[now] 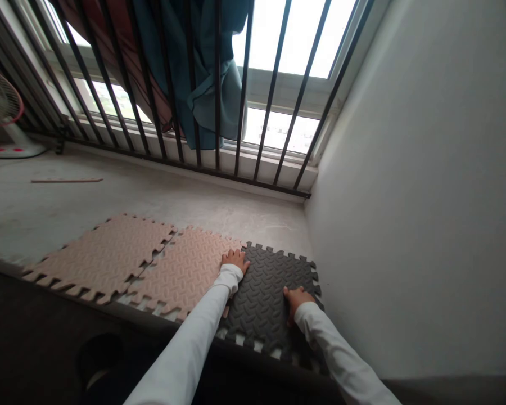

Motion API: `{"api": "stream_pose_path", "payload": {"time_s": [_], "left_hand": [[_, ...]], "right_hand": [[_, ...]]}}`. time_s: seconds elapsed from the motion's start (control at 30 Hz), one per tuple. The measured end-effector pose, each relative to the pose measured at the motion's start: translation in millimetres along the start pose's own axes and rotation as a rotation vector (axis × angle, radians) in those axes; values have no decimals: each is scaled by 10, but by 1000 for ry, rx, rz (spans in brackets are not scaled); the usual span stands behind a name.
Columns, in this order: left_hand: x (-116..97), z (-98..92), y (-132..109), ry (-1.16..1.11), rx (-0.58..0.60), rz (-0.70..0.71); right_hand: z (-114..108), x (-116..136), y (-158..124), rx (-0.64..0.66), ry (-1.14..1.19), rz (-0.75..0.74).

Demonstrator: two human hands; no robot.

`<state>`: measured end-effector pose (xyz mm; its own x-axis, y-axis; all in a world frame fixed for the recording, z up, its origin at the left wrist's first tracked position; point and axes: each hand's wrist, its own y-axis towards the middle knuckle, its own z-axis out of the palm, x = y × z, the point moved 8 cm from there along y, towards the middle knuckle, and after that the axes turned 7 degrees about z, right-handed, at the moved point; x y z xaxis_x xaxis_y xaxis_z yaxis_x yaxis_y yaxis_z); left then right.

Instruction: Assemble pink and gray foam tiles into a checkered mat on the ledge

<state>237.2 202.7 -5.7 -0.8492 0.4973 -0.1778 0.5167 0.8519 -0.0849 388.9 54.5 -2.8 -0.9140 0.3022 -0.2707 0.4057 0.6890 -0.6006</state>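
My left hand (235,260) rests flat where a beige foam puzzle mat (183,271) meets a dark grey foam puzzle mat (263,298), with its fingers on the toothed joint. My right hand (297,300) presses on the right part of the dark mat, near its right edge. Neither hand grips anything. A second beige mat (103,256) lies to the left, its teeth partly meshed with the first beige one. White long sleeves cover both forearms. The mats' near edges run along a dark ledge.
The mats lie on a bare concrete floor (152,202). A white wall (413,197) rises close on the right. Black window bars (215,84) with a teal curtain (202,73) stand ahead. A wooden strip (66,180) lies on the floor, and a white fan (12,135) stands far left.
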Motion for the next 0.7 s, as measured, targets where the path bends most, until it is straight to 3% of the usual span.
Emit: {"api": "stream_pose_path", "payload": {"time_s": [0.13,0.37,0.57,0.7], "left_hand": [[4,10,142,-18,-1,-39],[32,38,361,-29,102,-58],[174,55,82,-89,152,137],[324,42,-158,-107,110,109]], "right_hand": [[-3,2,-6,8,-15,-3],[12,-8,4,3,-27,1],[13,-1,42,4,19,-7],[54,-8,107,-8,51,-26]]}}
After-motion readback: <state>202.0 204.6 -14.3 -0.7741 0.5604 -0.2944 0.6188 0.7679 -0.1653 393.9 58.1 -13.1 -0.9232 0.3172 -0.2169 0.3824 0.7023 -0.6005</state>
